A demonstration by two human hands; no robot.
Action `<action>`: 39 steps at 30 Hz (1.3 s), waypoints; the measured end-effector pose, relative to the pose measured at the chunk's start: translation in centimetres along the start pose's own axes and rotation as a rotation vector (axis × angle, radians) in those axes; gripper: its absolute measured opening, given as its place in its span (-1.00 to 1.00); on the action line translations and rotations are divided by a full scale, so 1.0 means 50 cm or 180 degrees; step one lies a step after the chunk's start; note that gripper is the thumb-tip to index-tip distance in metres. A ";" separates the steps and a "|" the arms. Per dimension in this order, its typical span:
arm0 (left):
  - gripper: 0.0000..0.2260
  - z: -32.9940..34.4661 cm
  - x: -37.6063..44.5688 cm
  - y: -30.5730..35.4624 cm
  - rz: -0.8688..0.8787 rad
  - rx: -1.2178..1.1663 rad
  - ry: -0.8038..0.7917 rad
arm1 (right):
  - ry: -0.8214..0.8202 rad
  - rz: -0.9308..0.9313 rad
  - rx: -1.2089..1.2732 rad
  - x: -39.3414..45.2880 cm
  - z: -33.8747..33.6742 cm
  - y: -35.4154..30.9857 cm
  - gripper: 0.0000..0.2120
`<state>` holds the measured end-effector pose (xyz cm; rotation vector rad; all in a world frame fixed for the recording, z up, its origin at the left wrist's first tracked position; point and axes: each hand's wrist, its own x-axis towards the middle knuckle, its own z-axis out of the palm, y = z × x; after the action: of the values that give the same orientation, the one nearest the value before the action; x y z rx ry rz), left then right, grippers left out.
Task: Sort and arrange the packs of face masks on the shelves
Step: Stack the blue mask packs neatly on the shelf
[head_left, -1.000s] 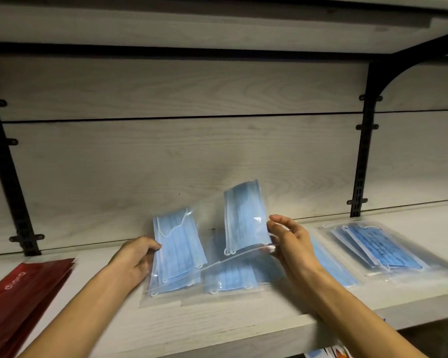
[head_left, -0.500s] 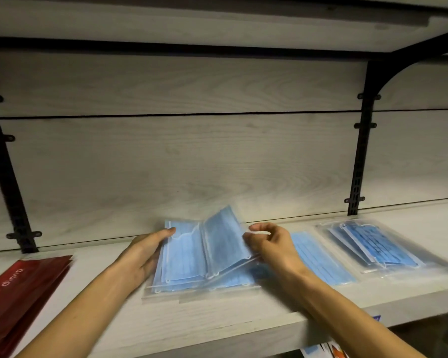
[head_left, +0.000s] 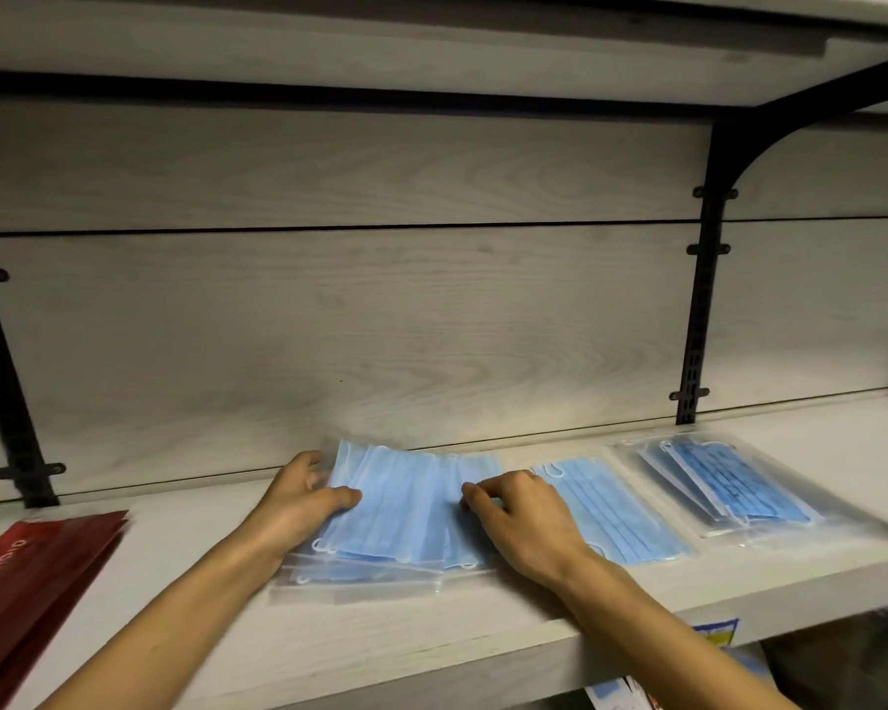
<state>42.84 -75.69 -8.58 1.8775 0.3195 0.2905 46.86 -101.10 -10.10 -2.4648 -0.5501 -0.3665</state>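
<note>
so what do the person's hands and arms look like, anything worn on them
Both are bare: the left hand and right hand show no gloves, rings or watch, and both forearms are uncovered to the picture's lower edge, with no sleeve in view. Fingernails look short and unpainted, though the picture is slightly blurred.

red packets (head_left: pixel 32 576) lying far left on shelf | black bracket (head_left: pixel 708 279) upright at back panel
</note>
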 end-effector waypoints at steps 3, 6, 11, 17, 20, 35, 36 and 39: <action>-0.29 0.002 0.006 -0.003 -0.0019 0.0024 -0.0018 | -0.0140 -0.0256 0.0220 0.002 0.000 -0.006 -0.45; -0.24 0.005 0.005 -0.002 0.0101 0.0300 -0.0025 | -0.0465 -0.0411 0.0358 -0.003 -0.004 -0.019 -0.56; -0.15 0.005 -0.017 -0.003 0.0493 0.1271 -0.0116 | -0.0339 -0.0122 0.0632 0.001 -0.012 0.003 -0.64; -0.38 0.001 -0.020 -0.019 0.0878 0.2111 -0.0412 | -0.0238 0.0246 0.0171 0.007 -0.018 0.031 -0.70; -0.49 0.001 -0.016 -0.025 0.0847 0.2375 -0.0532 | -0.0337 0.0141 0.0045 0.003 -0.017 0.024 -0.74; -0.47 -0.008 -0.011 -0.015 0.0668 0.2212 -0.0418 | -0.0809 -0.0140 0.0789 0.005 -0.005 0.028 -0.62; -0.46 -0.008 -0.013 -0.013 0.0640 0.2232 -0.0392 | -0.0835 -0.0156 0.0808 0.005 -0.006 0.027 -0.61; -0.36 -0.014 -0.012 -0.014 0.0551 0.2332 -0.0352 | -0.0716 -0.0141 0.0961 0.004 -0.008 0.027 -0.59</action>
<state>41.96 -75.05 -9.05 2.6405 0.1977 0.1952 47.63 -102.28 -10.37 -2.2152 -0.6992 -0.0178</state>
